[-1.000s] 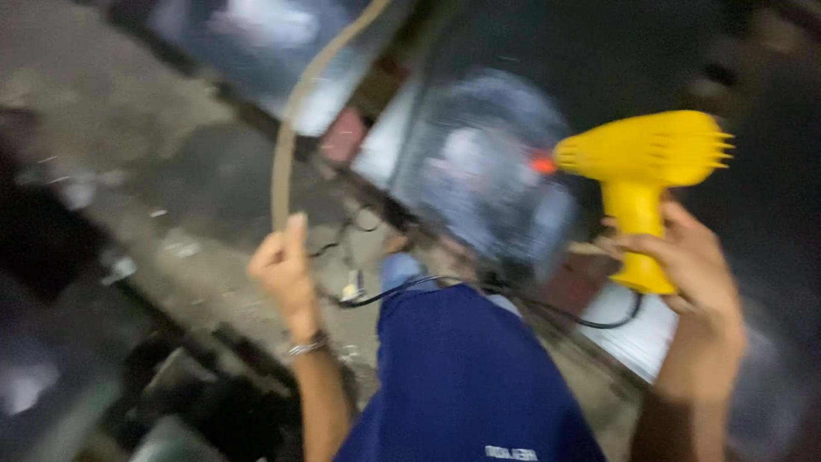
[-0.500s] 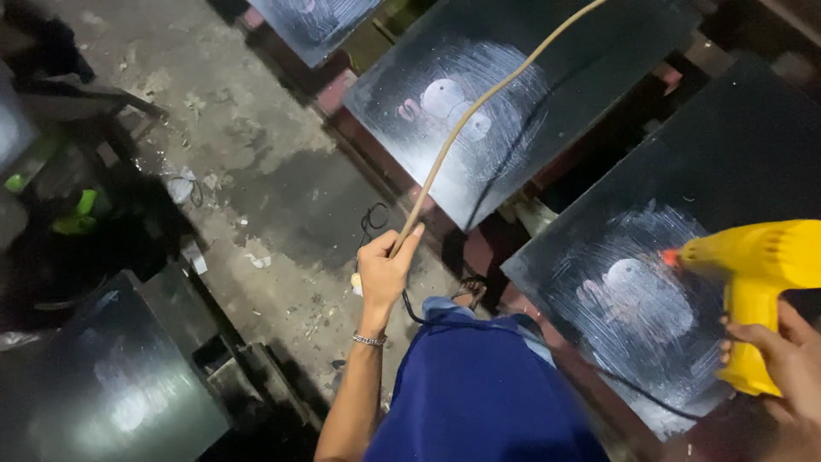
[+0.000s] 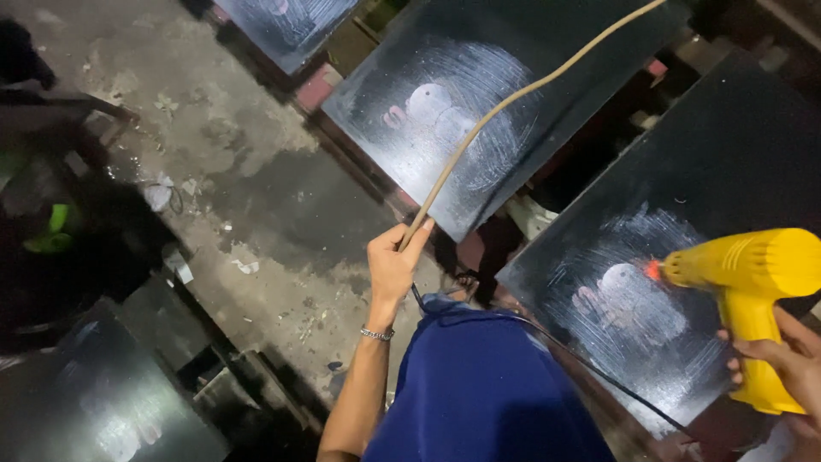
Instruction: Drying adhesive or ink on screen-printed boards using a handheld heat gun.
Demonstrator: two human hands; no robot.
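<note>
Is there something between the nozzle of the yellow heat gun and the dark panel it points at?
Nothing visible. The heat gun, held in the right hand, aims its glowing nozzle straight at the smeared panel. The hose in the left hand crosses another panel, away from the nozzle.

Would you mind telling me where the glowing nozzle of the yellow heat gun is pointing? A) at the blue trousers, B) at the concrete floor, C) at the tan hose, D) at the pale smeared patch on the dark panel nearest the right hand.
D: the right hand holds the yellow heat gun with its red-glowing nozzle aimed at the pale smear on the dark panel, while the left hand grips the tan hose.
</note>
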